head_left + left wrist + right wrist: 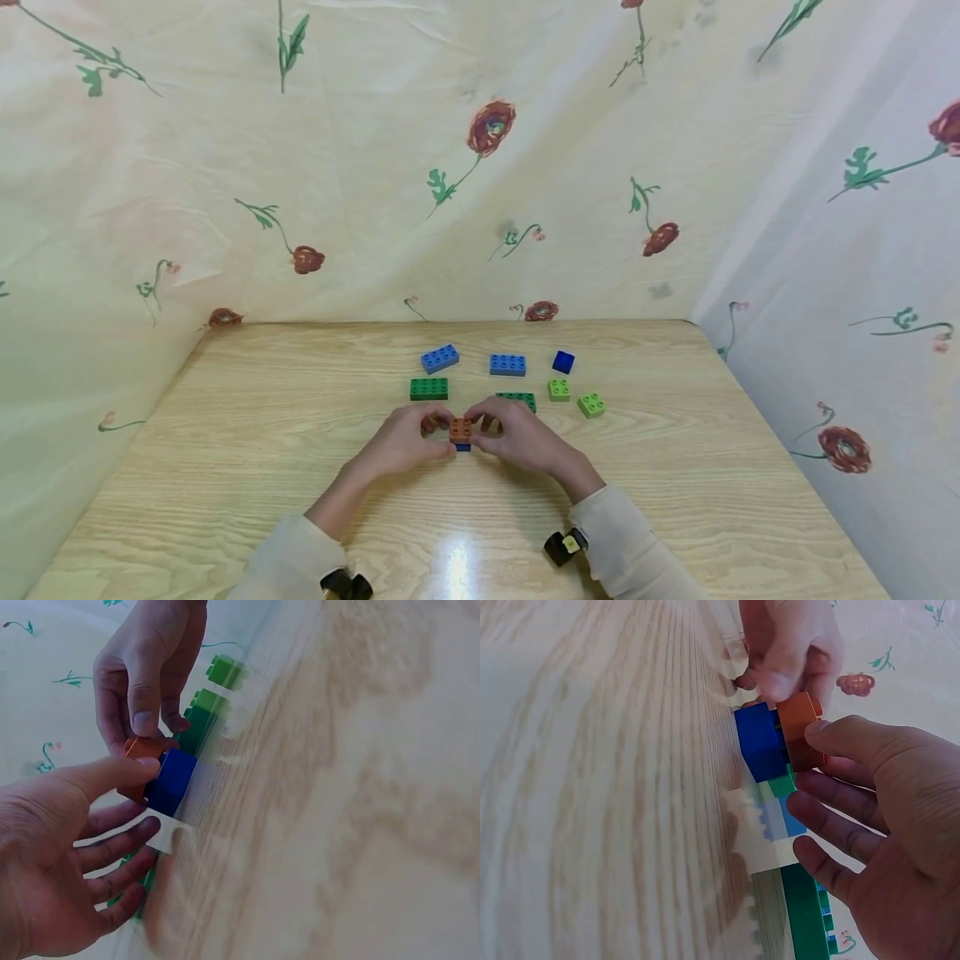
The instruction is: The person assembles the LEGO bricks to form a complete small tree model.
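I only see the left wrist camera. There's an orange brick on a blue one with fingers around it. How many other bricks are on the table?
Observer: Seven loose ones show in the head view, all beyond the hands; nearest is a dark green brick, partly hidden behind the right hand.
Operator: What colours are at the very back?
Observer: Two light blue bricks and a small dark blue brick.
Operator: Is the left hand holding the stack too?
Observer: Yes, the left hand pinches the orange brick from its side, opposite the right.
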{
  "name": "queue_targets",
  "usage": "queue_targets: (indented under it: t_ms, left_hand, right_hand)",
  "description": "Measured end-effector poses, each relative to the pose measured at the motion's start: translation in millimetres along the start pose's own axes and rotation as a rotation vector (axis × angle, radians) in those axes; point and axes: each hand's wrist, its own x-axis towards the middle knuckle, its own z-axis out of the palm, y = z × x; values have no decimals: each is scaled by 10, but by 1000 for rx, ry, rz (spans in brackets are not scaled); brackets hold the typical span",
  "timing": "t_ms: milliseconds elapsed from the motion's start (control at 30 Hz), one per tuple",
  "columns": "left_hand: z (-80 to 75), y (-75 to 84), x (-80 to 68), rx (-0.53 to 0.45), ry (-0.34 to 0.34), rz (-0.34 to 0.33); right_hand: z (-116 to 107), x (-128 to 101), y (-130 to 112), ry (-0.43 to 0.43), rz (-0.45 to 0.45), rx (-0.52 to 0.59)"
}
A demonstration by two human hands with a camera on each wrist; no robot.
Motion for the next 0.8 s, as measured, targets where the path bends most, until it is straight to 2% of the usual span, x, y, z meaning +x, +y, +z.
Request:
queue_targets:
  t_ms: [133,267,800]
  left_hand:
    - [-51,27,-45,-62,35,32]
    - [-70,32,-54,-80,58,59]
    - [-53,14,-42,-110,55,41]
  right_hand:
    - [0,9,3,-3,-3,-3]
    - [-4,12,0,-2,-6,-13]
    - [26,19,26,4,5,17]
